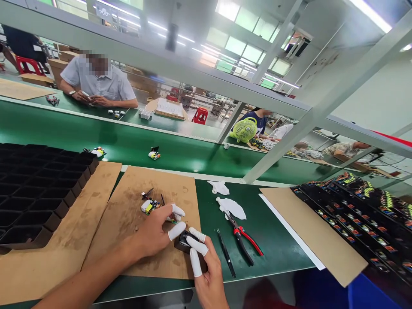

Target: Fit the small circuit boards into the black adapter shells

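Note:
Both my hands wear white finger cots and meet over a brown cardboard sheet (128,223). My left hand (157,231) rests on the sheet, its fingertips touching a small black housing (183,241). My right hand (206,270) comes up from the near edge and pinches the same black housing from the right. A small circuit board (148,207) with coloured parts lies just beyond my left hand, with a dark loose piece (147,194) behind it.
Red-handled pliers (243,238) and black tweezers (225,253) lie right of my hands, white finger cots (231,207) behind them. An empty black tray (35,193) stands left; trays of circuit boards (360,214) right. Boards ride the green conveyor (154,153). Other people sit opposite.

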`<state>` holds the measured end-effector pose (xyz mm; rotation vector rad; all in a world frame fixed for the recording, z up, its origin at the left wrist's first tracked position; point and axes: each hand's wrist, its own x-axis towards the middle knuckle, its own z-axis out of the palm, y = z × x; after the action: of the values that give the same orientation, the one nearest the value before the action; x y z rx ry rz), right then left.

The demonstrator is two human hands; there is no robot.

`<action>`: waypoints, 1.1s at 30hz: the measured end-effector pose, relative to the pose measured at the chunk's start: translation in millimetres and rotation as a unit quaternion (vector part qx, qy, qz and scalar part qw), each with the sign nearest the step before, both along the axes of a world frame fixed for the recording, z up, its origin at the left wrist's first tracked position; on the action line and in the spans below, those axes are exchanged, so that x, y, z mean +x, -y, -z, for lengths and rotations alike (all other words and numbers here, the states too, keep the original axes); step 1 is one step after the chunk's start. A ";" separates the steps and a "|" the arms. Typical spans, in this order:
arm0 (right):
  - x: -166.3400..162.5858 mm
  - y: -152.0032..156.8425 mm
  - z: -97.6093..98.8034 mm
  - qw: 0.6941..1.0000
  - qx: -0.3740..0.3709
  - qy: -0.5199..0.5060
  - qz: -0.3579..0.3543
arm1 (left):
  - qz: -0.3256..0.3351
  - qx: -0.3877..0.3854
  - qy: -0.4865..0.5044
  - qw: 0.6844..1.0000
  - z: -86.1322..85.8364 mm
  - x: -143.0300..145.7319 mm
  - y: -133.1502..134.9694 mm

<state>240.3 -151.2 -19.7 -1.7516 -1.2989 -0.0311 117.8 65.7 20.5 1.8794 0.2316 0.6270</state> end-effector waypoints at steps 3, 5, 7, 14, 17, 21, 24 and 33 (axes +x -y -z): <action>3.1 1.1 -3.9 0.999 -0.002 -0.036 -0.024 | 0.066 0.019 -0.003 0.998 -1.8 -1.6 2.2; 5.0 1.3 -7.9 0.998 -0.002 -0.057 -0.036 | 0.100 0.025 -0.010 0.995 -1.4 -1.6 3.7; 5.7 0.6 -12.0 0.996 0.003 -0.079 -0.046 | 0.121 0.021 -0.019 0.992 0.2 -0.8 4.4; 3.7 -3.9 -19.7 0.993 0.015 -0.101 -0.057 | 0.134 -0.009 -0.047 0.990 8.4 2.4 0.8; 5.2 -3.4 -20.1 0.994 0.018 -0.095 -0.059 | 0.129 -0.009 -0.048 0.990 10.8 3.1 -0.2; 6.8 -3.7 -20.2 0.996 0.023 -0.065 -0.054 | 0.132 -0.013 -0.037 0.990 12.1 3.9 -1.2; 5.7 -4.5 -20.8 0.998 0.029 -0.029 -0.054 | 0.144 -0.024 -0.025 0.989 12.9 5.1 -2.5; 34.5 -0.8 -30.1 0.987 0.023 0.126 -0.101 | 0.131 0.020 -0.014 0.991 6.0 4.8 -3.1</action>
<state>274.8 -150.3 10.5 -1.6068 -1.6411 -0.1723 122.6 68.8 14.6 1.9180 -0.0110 0.4278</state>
